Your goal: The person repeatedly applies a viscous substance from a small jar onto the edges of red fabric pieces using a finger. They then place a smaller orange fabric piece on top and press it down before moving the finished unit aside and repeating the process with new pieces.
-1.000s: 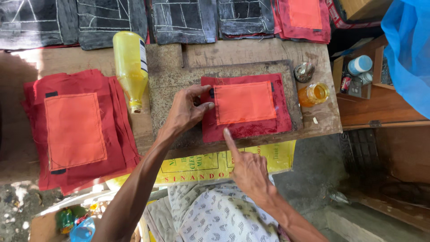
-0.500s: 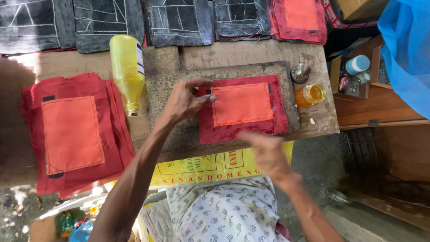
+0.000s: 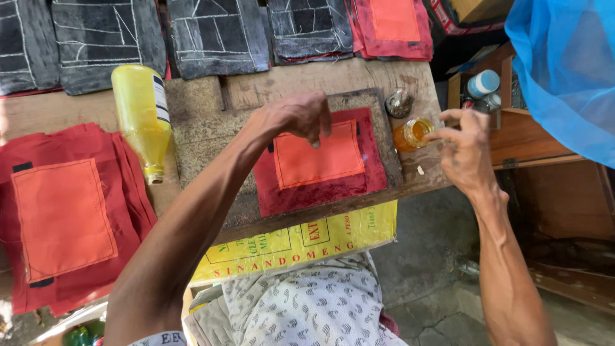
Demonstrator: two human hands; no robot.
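Note:
An orange cloth patch lies on a dark red piece of fabric on a worn wooden board. My left hand rests on the patch's top left edge, fingers curled and pressing down. My right hand is off to the right, with fingertips pinched together right beside a small open jar of orange liquid. Whether anything is between those fingers I cannot tell.
A yellow plastic bottle lies on its side at the left. A stack of red fabric with an orange patch lies far left. Dark chalk-marked cloth pieces line the far edge. A wooden shelf with small containers and blue netting stand right.
My right hand has left the near edge of the red fabric and swung right to the orange jar. My left hand stays on the patch's upper left edge.

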